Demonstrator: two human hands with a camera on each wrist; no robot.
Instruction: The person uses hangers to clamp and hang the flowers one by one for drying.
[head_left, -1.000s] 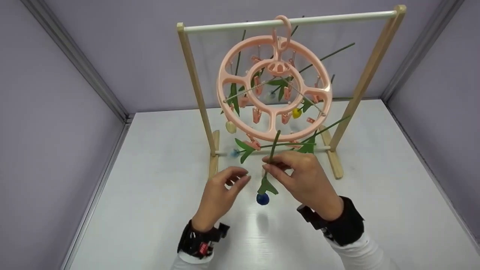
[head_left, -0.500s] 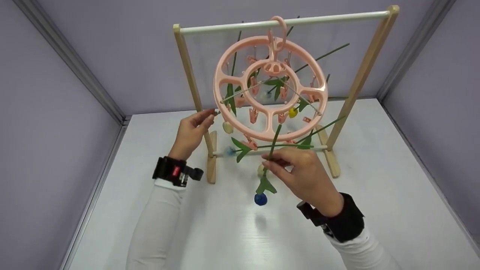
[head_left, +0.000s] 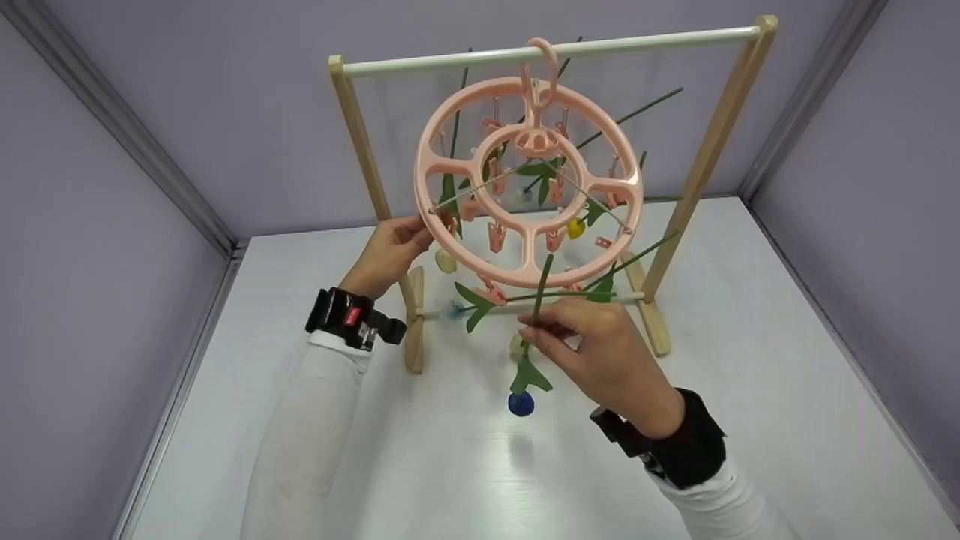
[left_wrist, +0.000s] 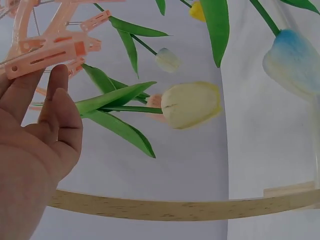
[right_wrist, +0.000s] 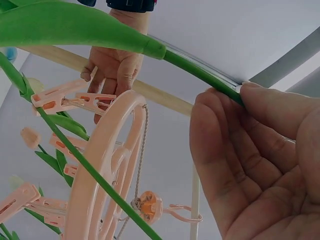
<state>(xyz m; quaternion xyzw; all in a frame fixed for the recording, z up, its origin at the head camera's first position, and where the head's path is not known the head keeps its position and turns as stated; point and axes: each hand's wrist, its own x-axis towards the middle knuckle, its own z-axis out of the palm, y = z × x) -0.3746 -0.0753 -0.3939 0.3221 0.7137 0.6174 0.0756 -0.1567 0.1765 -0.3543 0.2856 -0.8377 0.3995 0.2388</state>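
My right hand (head_left: 600, 337) pinches the green stem of an artificial blue tulip (head_left: 521, 403) between thumb and fingertips; the bloom points down and the stem end reaches up to the ring's front. In the right wrist view its green leaf (right_wrist: 75, 27) runs across the top. My left hand (head_left: 390, 251) is at the left side of a pink round clip hanger (head_left: 529, 247), partly behind its rim. Its fingers hold a pink clothespin (left_wrist: 45, 59), with no flower in it. Close by, a cream tulip (left_wrist: 191, 105) lies beside these fingers.
The hanger hooks over the white bar (head_left: 637, 43) of a wooden stand (head_left: 694, 176). Several tulips hang in other clips, including a yellow one (head_left: 575, 228) and a pale blue one (head_left: 456, 308). Stems stick out behind and right. Walls enclose the white table (head_left: 420, 472).
My left hand has moved from beside the blue tulip up and left to the hanger's rim, onto the clothespin. The right hand keeps its pinch on the stem, nearly still.
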